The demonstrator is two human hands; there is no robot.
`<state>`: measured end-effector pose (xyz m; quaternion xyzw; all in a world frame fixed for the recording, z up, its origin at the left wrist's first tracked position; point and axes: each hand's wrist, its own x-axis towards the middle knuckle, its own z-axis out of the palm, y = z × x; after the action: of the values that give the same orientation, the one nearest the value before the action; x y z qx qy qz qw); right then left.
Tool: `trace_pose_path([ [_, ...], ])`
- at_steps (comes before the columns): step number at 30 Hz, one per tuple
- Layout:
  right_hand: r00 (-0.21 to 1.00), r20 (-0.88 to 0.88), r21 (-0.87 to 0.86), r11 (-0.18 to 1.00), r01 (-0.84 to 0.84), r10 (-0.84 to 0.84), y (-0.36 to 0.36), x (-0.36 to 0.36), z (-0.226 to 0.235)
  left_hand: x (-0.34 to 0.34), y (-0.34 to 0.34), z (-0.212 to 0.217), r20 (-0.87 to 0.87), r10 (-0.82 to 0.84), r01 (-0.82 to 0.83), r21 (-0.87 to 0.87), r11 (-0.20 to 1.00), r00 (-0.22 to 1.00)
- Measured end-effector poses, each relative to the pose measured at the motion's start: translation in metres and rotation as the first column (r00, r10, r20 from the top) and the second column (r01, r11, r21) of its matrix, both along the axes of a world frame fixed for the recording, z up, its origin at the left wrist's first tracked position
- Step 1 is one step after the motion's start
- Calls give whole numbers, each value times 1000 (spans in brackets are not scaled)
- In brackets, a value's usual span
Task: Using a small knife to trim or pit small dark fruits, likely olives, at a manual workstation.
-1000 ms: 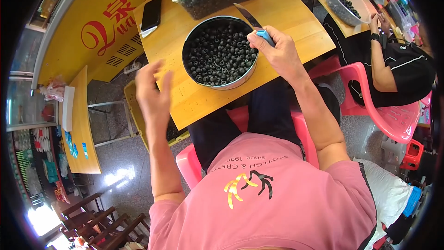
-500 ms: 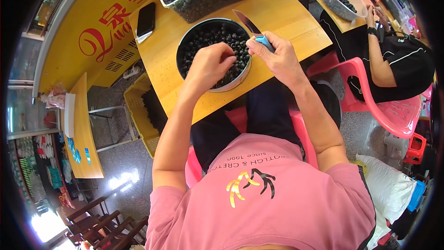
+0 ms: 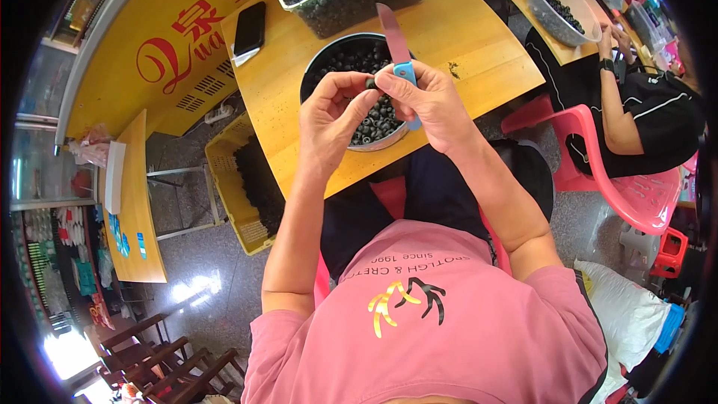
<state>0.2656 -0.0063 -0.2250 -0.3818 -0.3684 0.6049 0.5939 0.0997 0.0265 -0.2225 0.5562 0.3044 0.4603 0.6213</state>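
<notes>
Over a round metal bowl (image 3: 306, 75) full of small dark round pieces (image 3: 374, 124), both my hands meet. My left hand (image 3: 334, 111) pinches one small dark round piece (image 3: 371, 84) between thumb and fingers. The frames do not show plainly what kind it is. My right hand (image 3: 434, 105) is closed around the blue handle of a folding knife (image 3: 394, 34), blade pointing up and away from me. The right thumb tip is beside the pinched piece. My hands cover part of the bowl's contents.
A clear tub (image 3: 359, 11) heaped with dark pieces stands behind the bowl on the wooden table (image 3: 479, 45). A phone (image 3: 249, 28) lies at the left. Below is a yellow crate (image 3: 224, 172). To the right, another person (image 3: 628, 97) sits by a translucent bowl (image 3: 553, 26).
My left hand has come up out of the bowl with a dark piece and met the right hand. The knife has swung from slanting left to nearly upright. The whole view has shifted slightly.
</notes>
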Motion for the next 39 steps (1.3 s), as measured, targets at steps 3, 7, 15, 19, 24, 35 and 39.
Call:
trace_pose_path([
  [3, 1000, -22, -47, 999, -15, 14, -2, -6, -3, 0, -1, -4, 44, 63, -66, 67, 996, 997],
  [7, 982, 162, 81, 993, 87, -100, -1, -11, -2, -8, 5, -12, -131, 91, -70, 157, 985, 987],
  [15, 996, -73, -84, 996, 42, -48, 1, -9, 1, 4, -4, -15, -167, 257, -172, 402, 899, 952],
  [19, 986, -162, -131, 991, 9, -30, 1, -9, -3, 9, -8, -19, -138, 317, -236, 412, 880, 938],
  [24, 989, 126, 37, 997, 74, -78, 0, -14, 2, 6, -6, -9, -292, 420, -151, 639, 754, 859],
  [35, 1000, 4, 14, 1000, 10, -11, 0, -11, 9, 8, -7, -20, -48, 185, -161, 308, 937, 982],
  [39, 994, 113, 94, 995, -14, 4, 2, -6, 14, 7, -7, -18, 49, 103, -112, 262, 958, 993],
])
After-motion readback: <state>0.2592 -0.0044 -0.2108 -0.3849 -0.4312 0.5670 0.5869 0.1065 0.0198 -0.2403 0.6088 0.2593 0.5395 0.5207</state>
